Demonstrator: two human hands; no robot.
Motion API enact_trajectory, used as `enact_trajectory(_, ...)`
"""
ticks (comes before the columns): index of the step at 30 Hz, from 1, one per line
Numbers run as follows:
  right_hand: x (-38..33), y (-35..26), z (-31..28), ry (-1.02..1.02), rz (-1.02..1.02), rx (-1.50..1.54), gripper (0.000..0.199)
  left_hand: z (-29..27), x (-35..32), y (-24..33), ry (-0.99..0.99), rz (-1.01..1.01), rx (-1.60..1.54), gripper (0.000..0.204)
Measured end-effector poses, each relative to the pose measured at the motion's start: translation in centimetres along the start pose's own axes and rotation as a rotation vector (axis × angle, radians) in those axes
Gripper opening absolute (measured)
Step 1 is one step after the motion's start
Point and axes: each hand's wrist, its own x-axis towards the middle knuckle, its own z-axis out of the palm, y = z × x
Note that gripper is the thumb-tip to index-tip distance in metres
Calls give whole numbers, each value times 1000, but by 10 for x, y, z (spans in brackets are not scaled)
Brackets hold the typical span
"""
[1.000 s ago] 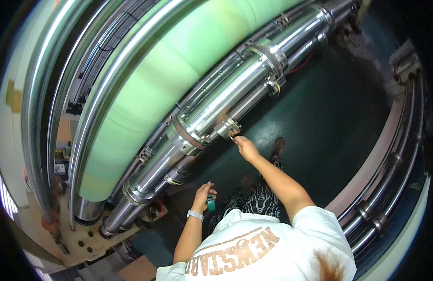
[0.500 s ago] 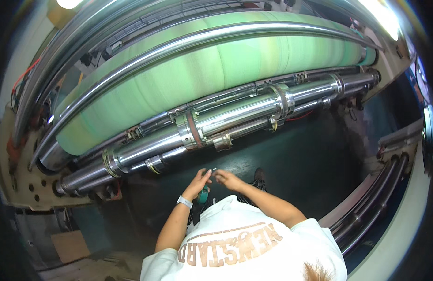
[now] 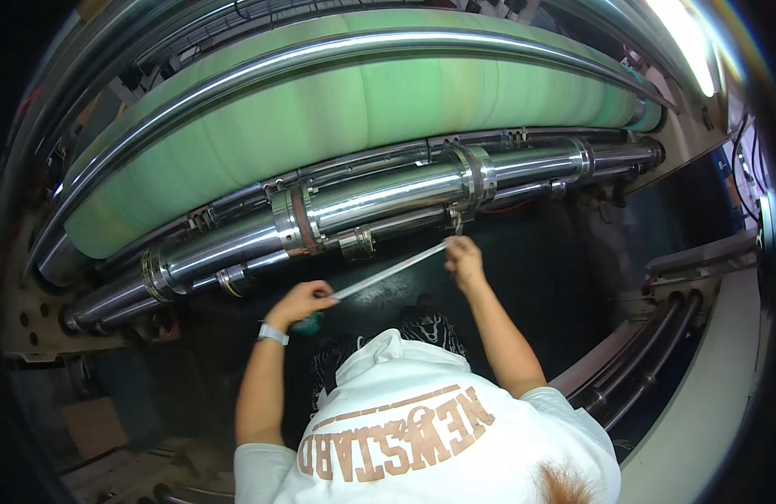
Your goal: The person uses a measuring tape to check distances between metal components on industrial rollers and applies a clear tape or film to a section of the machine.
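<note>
Dark floor (image 3: 543,281), brown lettering (image 3: 396,458) on white shirt (image 3: 388,370), left fingers (image 3: 322,290) and right fingers (image 3: 453,247) pinching pale tape (image 3: 390,272)

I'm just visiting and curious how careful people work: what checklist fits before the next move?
1. Strip held at its right end by the right hand: ok.
2. Left hand on the other end: ok.
3. Strip stretched straight: ok.
4. Green item joined to the strip: cannot tell, blurred.
5. Right hand clear of the metal shafts: cannot tell, looks close.
</note>
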Motion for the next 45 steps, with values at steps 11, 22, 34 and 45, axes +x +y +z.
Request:
enact_trajectory(11,104,34,-21,381,-429,89,21,-68,-16,-26,540,102,397,11)
enact_trajectory(22,16,99,86,-203,554,240,41,-56,-15,-14,688,3,700,14)
enact_trajectory(34,14,116,168,-449,649,658,65,-67,-13,-12,591,52,698,13)
enact_trajectory(45,-14,126,225,-383,689,789,65,-72,-12,-8,538,72,710,13)
